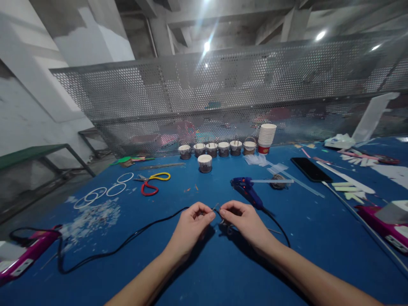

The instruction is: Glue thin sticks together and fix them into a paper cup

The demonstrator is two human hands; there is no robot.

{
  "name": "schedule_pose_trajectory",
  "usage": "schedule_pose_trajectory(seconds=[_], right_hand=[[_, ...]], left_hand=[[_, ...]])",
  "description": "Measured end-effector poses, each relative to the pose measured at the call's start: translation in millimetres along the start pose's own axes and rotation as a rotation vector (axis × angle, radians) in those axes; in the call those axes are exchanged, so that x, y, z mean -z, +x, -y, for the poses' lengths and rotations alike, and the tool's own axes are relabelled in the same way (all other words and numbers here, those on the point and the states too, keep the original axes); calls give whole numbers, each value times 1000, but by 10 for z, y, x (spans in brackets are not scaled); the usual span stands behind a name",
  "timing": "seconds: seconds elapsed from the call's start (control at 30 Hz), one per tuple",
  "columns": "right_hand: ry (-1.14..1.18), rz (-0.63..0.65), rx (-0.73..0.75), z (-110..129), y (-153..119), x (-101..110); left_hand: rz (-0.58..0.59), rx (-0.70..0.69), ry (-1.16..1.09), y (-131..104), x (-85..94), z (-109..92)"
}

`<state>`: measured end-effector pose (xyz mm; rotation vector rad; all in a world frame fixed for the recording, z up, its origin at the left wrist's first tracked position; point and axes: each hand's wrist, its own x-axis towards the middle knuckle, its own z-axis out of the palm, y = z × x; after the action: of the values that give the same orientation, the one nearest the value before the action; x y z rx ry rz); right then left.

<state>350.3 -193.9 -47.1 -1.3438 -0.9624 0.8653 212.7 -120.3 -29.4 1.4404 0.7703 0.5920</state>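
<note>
My left hand (195,223) and my right hand (244,216) meet at the middle of the blue table, fingertips close together. Both are closed in a pinch on a thin grey-brown strand (216,207); whether it is wire or twine I cannot tell. Loose loops of similar strand hang under my right fingers, partly hidden. Just beyond my right hand lies a blue glue gun (250,191) with a clear glue stick in its back. A small wrapped paper cup (205,163) stands upright ahead of both hands.
Several handled cups (224,148) line the back beside stacked paper cups (267,138). Scissors (151,182) and white rings (116,189) lie left. A black cable (127,241) crosses the table. At right are a phone (310,169), a twine ball (278,182) and a power strip (387,229).
</note>
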Motion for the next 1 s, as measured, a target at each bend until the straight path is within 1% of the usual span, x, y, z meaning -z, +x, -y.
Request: schedule_pose_trajectory(seconds=[0.17,0.23,0.37,0.47,0.57,0.67,0.73,0.77,0.8,0.83,0.9,0.93,0.97,1.0], right_hand=[[-51,-22,15,3,-4,15],[-58,-19,24,-16,2,14],[-64,-36,45,-68,34,29],[-64,-43,30,-105,55,39],[-57,-36,19,-122,56,19],[-101,-5,10,-81,26,15],[-179,53,14,-14,-7,82],[-250,59,26,26,-22,147],[-343,35,39,64,-32,233],[-461,-28,51,96,-33,336],[-716,-252,28,121,5,564],[-790,-339,3,111,48,671],[-810,-389,2,87,105,762],[-777,-400,15,52,174,830]], left_hand=[[8,20,-118,6,5,-5],[45,27,-219,6,12,-13],[143,106,-459,1,24,-34],[162,138,-576,6,23,-41],[175,162,-640,20,15,-39],[174,142,-659,26,16,-31],[173,109,-633,25,27,-22],[169,88,-610,25,35,-16],[160,66,-580,28,44,-10],[145,43,-547,33,52,-3],[98,1,-476,52,62,11],[71,-16,-438,65,63,18],[46,-32,-399,78,62,24],[23,-48,-361,90,58,29]])
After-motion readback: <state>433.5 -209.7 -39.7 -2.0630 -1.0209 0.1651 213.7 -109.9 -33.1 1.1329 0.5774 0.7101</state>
